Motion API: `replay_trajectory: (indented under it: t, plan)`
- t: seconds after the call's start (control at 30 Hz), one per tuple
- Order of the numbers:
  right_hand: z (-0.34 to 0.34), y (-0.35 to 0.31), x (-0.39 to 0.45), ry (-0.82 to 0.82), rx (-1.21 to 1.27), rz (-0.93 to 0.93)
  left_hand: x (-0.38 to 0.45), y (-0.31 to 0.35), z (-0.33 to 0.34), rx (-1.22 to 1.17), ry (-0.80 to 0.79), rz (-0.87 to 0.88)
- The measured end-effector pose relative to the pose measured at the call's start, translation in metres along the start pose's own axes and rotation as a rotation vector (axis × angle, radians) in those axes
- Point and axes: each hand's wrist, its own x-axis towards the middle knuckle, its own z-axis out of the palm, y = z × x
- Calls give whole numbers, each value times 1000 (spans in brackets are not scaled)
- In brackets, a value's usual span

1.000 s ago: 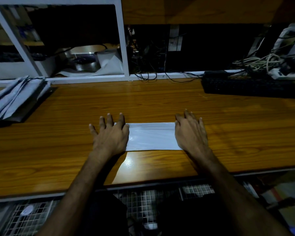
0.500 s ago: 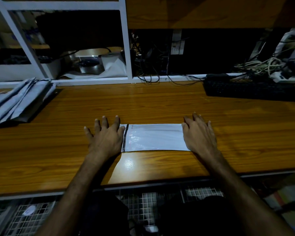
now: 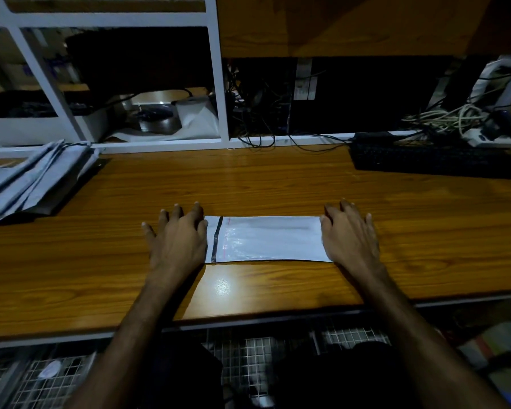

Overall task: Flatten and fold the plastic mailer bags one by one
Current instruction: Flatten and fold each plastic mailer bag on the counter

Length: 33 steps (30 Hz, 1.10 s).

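I see the white mailer bag (image 3: 267, 240) lying flat on the table (image 3: 278, 184), long axis left to right, between my left hand (image 3: 179, 242) and right hand (image 3: 350, 239), both spread flat, palms down, pressing its ends, gripping nothing.

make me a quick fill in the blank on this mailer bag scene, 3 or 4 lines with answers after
1. The white mailer bag lies flat on the ____ table.
2. The dark strip across the bag sits near the ____ hand.
3. The right hand rests with its palm facing ____.
4. The stack of other mailer bags lies at the far ____ of the table.

Answers: wooden; left; down; left
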Motion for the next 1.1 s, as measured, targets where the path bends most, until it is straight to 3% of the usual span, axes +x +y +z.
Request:
replay_trajectory:
  t: [0.17, 0.3, 0.4, 0.53, 0.7, 0.83, 0.93, 1.1]
  plan:
    - [-4, 2, -4, 73, 58, 17, -3, -6, -1, -43, 59, 12]
    - [-8, 4, -10, 119, 227, -106, -9, -5, -4, -192, 135, 61]
    - [-8, 6, -17, 12, 375, -246, -13, -2, -4, -318, 107, 80]
    - [-7, 8, -22, -125, 298, -338, -6, -4, 3, -519, 98, 92]
    - [-12, 7, -20, -190, 310, -325, -1, 7, -2, -829, 146, -90]
    - [-17, 6, -20, -228, 318, -316, -1, 13, -6, -883, 214, -80]
    - [-18, 5, -19, -245, 343, -303, -5, 18, -16, -1012, 366, -33]
    - [-21, 3, -19, -257, 677, -225, -11, 31, -23, -1182, 482, -43]
